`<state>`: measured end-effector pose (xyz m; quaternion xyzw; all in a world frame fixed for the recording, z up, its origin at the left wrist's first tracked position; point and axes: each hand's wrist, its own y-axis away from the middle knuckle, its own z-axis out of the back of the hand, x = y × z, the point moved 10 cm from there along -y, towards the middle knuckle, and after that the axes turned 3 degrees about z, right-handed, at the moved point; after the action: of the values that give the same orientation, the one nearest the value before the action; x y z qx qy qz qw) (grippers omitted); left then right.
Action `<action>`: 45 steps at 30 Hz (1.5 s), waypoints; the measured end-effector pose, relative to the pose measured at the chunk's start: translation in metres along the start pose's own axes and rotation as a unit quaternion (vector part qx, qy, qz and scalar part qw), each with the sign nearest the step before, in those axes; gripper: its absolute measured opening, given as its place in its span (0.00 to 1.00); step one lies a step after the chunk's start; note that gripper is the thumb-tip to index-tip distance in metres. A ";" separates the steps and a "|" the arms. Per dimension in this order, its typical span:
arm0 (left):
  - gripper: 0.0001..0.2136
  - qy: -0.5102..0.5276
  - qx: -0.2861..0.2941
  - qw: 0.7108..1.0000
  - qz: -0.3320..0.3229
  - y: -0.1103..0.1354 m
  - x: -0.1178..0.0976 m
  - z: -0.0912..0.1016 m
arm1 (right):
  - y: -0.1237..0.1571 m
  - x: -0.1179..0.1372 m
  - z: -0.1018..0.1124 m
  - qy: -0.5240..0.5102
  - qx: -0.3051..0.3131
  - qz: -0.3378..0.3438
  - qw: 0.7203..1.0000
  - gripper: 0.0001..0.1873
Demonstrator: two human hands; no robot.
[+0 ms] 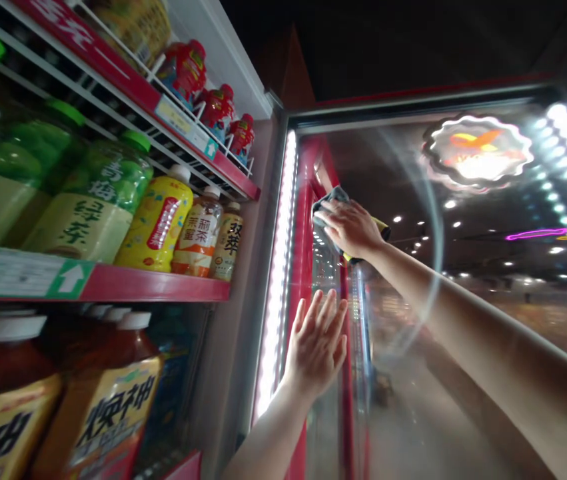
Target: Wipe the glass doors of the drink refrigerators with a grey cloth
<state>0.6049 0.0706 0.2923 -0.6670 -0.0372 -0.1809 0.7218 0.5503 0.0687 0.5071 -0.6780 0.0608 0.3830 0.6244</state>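
My right hand (356, 230) presses a grey cloth (332, 199) with a yellow-and-black edge against the inside of a glass fridge door (403, 320). It is near the upper hinge-side corner, and the palm covers part of the cloth. Lower down, my left hand (317, 343) is raised with its fingers stretched out and nothing in it. It is in front of the glass beside the lit strip; whether it touches the pane I cannot tell. A pale curved streak (436, 233) runs across the glass to the right of the cloth.
Left of the door, fridge shelves carry green tea bottles (88, 200), a yellow bottle (156, 220) and large brown bottles (113, 393). Small red-capped bottles (218, 107) stand above. A bright LED strip (278, 267) lines the door frame. A glowing sign (478, 152) shows in the glass.
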 end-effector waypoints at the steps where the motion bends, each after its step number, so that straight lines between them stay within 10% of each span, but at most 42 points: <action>1: 0.31 -0.004 -0.003 1.000 -0.001 0.000 -0.001 0.000 | 0.001 -0.015 0.007 0.019 -0.023 -0.057 0.998 0.21; 4: 0.32 -0.015 -0.010 1.000 -0.006 0.000 -0.001 0.000 | 0.004 -0.008 0.009 0.032 -0.043 -0.095 0.994 0.22; 9: 0.32 -0.016 -0.007 1.000 -0.024 -0.001 0.001 -0.001 | 0.007 0.048 -0.013 -0.033 0.057 0.088 0.994 0.20; 16: 0.30 0.014 -0.025 1.000 -0.011 -0.004 0.000 0.008 | 0.055 -0.048 0.046 0.023 -0.107 -0.188 0.976 0.21; 22: 0.24 0.043 -0.086 0.995 0.003 -0.033 -0.015 0.019 | 0.048 0.004 0.027 -0.014 0.018 0.023 0.999 0.19; 29: 0.31 0.062 -0.077 0.995 -0.020 -0.047 -0.024 0.020 | 0.103 -0.091 0.080 0.087 -0.099 -0.226 0.965 0.26; 35: 0.35 0.083 -0.066 0.994 -0.028 -0.069 -0.046 0.012 | 0.104 -0.058 0.063 0.087 0.012 -0.066 0.994 0.29; 41: 0.36 0.097 -0.038 0.993 -0.052 -0.089 -0.077 0.002 | 0.145 -0.142 0.125 0.179 -0.076 -0.259 0.946 0.24; 45: 0.35 0.104 -0.045 0.991 -0.066 -0.095 -0.087 0.000 | 0.159 -0.119 0.119 0.161 -0.057 -0.207 0.963 0.24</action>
<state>0.4941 0.0845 0.3568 -0.6723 0.0021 -0.2979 0.6777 0.3252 0.0936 0.4589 -0.7629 -0.0030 0.1334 0.6326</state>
